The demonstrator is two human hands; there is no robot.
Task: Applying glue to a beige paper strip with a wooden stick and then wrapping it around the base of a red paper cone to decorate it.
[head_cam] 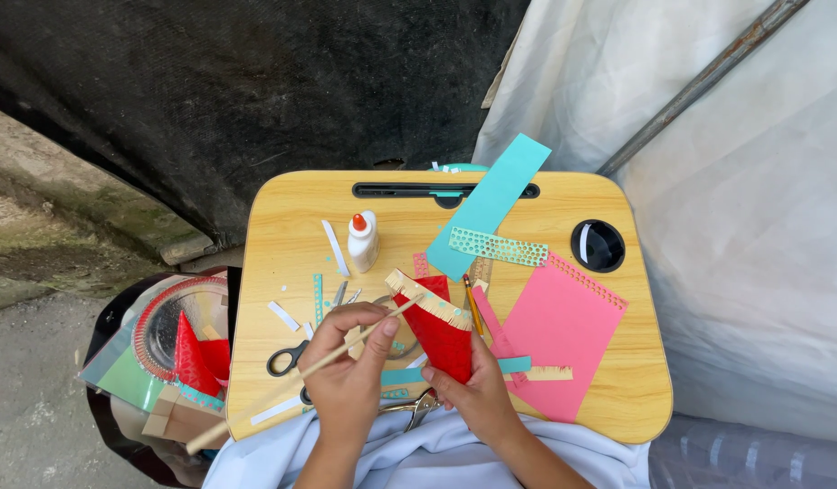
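My left hand (348,362) grips a thin wooden stick (255,405) that slants from the lower left up to the rim of a red paper cone (441,333). The cone has a yellow fringed band along its top edge. My right hand (477,391) holds the cone from below, over the near edge of the wooden lap desk (617,398). The stick's tip touches the fringe at the cone's opening.
A white glue bottle (362,241) with an orange cap stands at mid-desk. Nearby lie black-handled scissors (286,359), a long teal paper strip (491,204), a punched teal strip (498,245), pink paper sheets (563,330), a pencil (473,304) and several scraps. A bag with papers (165,349) sits left of the desk.
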